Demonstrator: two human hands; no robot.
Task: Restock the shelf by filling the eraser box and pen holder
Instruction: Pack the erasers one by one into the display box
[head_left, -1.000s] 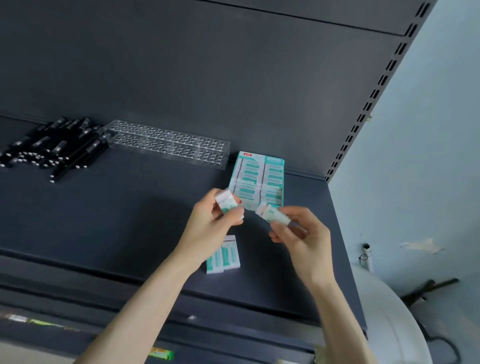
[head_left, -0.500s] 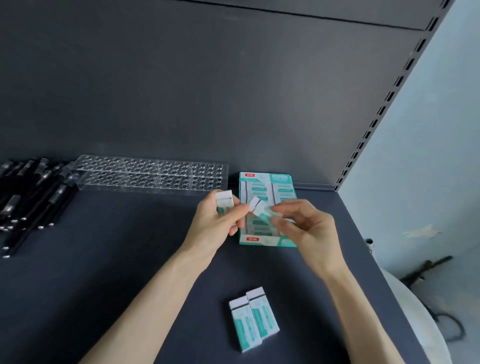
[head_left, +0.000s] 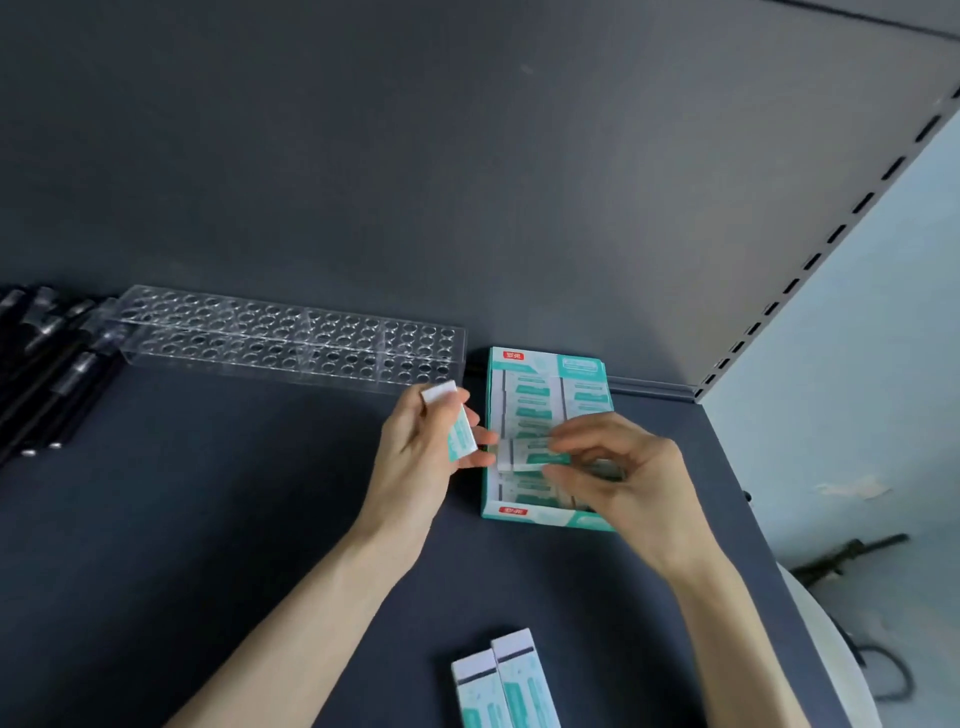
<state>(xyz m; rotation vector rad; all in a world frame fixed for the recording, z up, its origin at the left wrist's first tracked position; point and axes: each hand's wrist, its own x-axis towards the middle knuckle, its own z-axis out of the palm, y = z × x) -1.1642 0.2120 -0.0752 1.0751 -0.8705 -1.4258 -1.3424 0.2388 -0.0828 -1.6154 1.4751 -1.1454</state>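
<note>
The teal-and-white eraser box (head_left: 582, 368) lies on the dark shelf near the back right, holding rows of wrapped erasers. My right hand (head_left: 631, 478) pinches one eraser (head_left: 530, 453) flat just over the box's middle. My left hand (head_left: 415, 452) holds another eraser (head_left: 457, 423) upright, just left of the box. Two loose erasers (head_left: 506, 686) lie side by side at the near edge. The clear pen holder (head_left: 291, 338), full of empty holes, stands along the back wall. Black pens (head_left: 47, 364) are piled at the far left.
The dark shelf surface (head_left: 182, 519) stretches between the pens and my arms. A slotted shelf upright (head_left: 810, 254) marks the right end, with a pale wall beyond. A white round object (head_left: 826, 654) sits below the shelf's right corner.
My right hand has lowered its eraser onto the box and turned it flat. My left hand has tilted its eraser upright. The view has moved closer to the shelf.
</note>
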